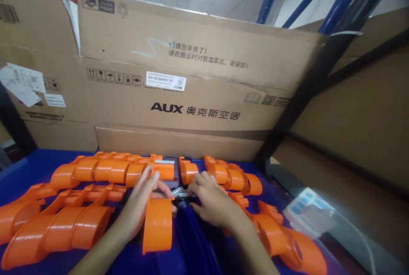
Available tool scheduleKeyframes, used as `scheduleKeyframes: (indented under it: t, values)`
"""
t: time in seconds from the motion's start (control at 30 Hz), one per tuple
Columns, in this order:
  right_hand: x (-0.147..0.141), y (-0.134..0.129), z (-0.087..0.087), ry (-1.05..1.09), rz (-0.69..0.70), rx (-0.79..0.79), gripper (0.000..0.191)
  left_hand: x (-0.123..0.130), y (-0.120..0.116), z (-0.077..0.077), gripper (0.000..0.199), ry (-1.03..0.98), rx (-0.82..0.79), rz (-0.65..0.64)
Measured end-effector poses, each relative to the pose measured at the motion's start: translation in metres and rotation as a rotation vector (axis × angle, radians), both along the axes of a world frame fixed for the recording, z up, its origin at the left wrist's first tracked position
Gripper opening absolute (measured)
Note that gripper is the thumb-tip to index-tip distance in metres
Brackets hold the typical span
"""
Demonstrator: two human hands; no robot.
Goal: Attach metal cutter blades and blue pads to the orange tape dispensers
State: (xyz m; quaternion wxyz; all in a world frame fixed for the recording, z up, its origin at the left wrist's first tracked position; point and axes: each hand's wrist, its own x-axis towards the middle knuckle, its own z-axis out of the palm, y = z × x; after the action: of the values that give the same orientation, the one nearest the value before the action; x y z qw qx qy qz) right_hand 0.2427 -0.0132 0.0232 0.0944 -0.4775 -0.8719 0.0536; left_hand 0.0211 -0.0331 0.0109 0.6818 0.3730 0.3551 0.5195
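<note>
My left hand [144, 196] is closed around the upper end of an orange plastic part [157, 226] with a wide curved band that hangs toward me. Close by on the right, my right hand [212, 200] has its fingers curled down at a small dark and metallic piece [181, 193] between the two hands. What exactly those fingers hold is hidden. Just beyond the hands lie a dark flat device [176, 173] and another orange part [189, 173]. Dark blue folded cloth or sheeting [194, 241] shows below the right hand.
Rows of similar orange parts [86, 168] cover the blue tabletop [19, 170] on both sides. A white box with blue buttons and a cable [308, 211] sits at the right. Cardboard sheets [198, 70] stand behind, beside a dark rack post [297, 92].
</note>
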Motion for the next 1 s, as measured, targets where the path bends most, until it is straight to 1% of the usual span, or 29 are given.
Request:
scheduleKeyframes:
  t: [0.1, 0.2, 0.3, 0.4, 0.5, 0.57, 0.7, 0.83, 1.0]
  values:
    - [0.005, 0.000, 0.005, 0.050, 0.017, 0.035, 0.010, -0.001, 0.000, 0.001, 0.051, 0.012, -0.003, -0.014]
    - [0.011, 0.000, 0.010, 0.143, 0.005, 0.094, 0.009, -0.002, 0.001, -0.002, 0.052, 0.005, -0.011, -0.035]
    - [0.016, 0.000, 0.014, 0.286, -0.039, 0.164, 0.010, -0.001, 0.002, -0.006, 0.051, -0.010, 0.003, -0.022]
    - [0.017, -0.001, 0.018, 0.448, -0.057, 0.246, 0.007, 0.001, 0.002, -0.011, 0.047, -0.006, 0.040, 0.009]
    - [0.014, -0.004, 0.019, 0.603, -0.026, 0.330, 0.007, 0.004, 0.002, -0.014, 0.046, 0.004, 0.064, -0.017]
    - [0.011, -0.004, 0.018, 0.676, 0.017, 0.351, 0.010, 0.005, 0.002, -0.016, 0.049, 0.011, 0.068, -0.042]
    - [0.003, -0.003, 0.012, 0.739, 0.082, 0.356, 0.011, 0.007, 0.002, -0.022, 0.052, 0.020, 0.081, -0.066]
    - [-0.005, -0.002, 0.007, 0.759, 0.100, 0.368, 0.013, 0.008, 0.004, -0.028, 0.051, 0.048, 0.132, -0.109]
    - [-0.013, -0.003, 0.002, 0.739, 0.093, 0.342, 0.012, 0.008, 0.003, -0.026, 0.047, 0.088, 0.184, -0.114]
